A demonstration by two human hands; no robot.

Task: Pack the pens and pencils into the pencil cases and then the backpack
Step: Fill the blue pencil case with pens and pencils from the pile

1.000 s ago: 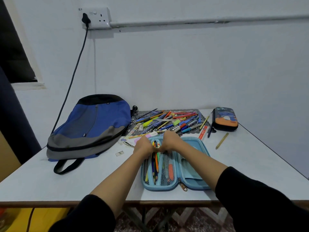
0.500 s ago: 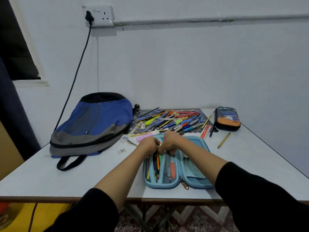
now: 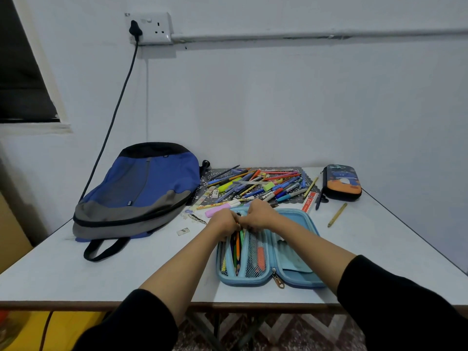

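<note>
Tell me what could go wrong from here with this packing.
1. The left hand and right hand bunch over the pencils in the blue case; forced in, they may snag its mesh.
2. The yellow pencil lies alone towards the right edge of the table and may roll off.

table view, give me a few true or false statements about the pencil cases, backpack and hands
The blue pencil case lies open on the table. True.
The backpack lies right of it. False: it lies to its left.
The left hand and right hand meet at the open case's far end. True.
The dark pencil case is open. False: it is closed.
A yellow pencil lies alone, right of the blue case. True.
</note>
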